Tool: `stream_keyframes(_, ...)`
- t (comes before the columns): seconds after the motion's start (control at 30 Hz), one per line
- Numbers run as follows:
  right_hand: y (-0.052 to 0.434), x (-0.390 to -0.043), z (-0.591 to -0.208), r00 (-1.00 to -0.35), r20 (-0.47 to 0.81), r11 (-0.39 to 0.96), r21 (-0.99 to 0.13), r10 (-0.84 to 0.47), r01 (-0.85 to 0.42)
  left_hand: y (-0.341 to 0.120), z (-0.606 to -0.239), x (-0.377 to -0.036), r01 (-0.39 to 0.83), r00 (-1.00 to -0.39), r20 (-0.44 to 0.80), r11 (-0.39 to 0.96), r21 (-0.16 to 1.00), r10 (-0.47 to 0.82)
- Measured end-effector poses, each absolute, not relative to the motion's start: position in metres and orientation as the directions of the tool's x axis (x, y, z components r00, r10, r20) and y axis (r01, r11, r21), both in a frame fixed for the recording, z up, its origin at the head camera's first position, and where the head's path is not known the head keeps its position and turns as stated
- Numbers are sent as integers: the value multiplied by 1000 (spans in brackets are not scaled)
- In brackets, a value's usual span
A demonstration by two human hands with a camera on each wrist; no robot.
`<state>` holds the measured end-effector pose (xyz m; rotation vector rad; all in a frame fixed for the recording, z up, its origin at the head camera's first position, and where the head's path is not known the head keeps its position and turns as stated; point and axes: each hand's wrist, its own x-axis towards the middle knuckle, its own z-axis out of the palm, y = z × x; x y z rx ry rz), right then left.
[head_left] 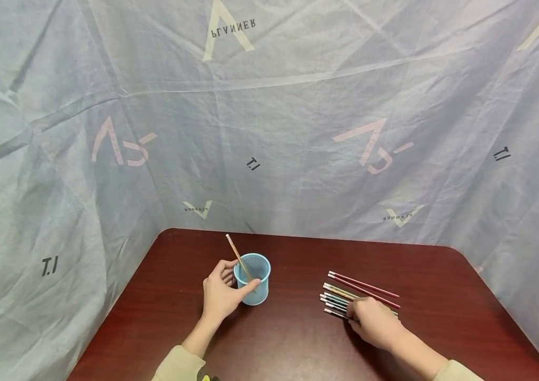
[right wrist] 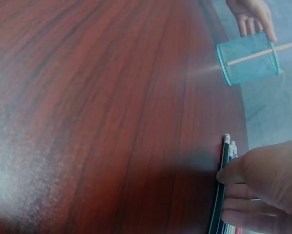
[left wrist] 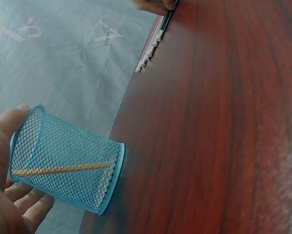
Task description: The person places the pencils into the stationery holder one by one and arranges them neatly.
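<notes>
— Where are your hands right now?

— Your left hand [head_left: 219, 296] curls round the near-left side of the blue mesh cup [head_left: 253, 279], thumb against its wall. Your right hand [head_left: 371, 320] lies over the near end of the row of pencils [head_left: 346, 296], fingers bent down on them; you cannot tell whether it pinches any one.

— And the cup's content?

— One wooden pencil [head_left: 240, 259] stands in the cup, leaning to the far left, its top above the rim.

— How do they lie to each other?

— The cup stands left, the row right, well apart on the dark red worktop [head_left: 298, 338]. The eraser ends point left. Pale printed cloth [head_left: 269, 132] hangs behind.
</notes>
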<state>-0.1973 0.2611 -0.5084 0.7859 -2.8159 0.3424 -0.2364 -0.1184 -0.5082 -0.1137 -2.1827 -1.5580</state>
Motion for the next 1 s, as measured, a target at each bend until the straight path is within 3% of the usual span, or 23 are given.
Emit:
stream_keyframes(0.17,263,-201,-499,-836,254,810,-225,-487,-541,-118,-507,-236,322,-895,405,362,875,-185)
stream_keyframes(0.43,262,-219,-463,-763,459,743,-276,-456,-610,-118,-505,-236,307,-902,392,367,878,-183)
stream_keyframes(1.0,225,-247,-399,-816,484,725,-432,-316,-537,-121,-507,-236,314,-901,399,381,870,-169)
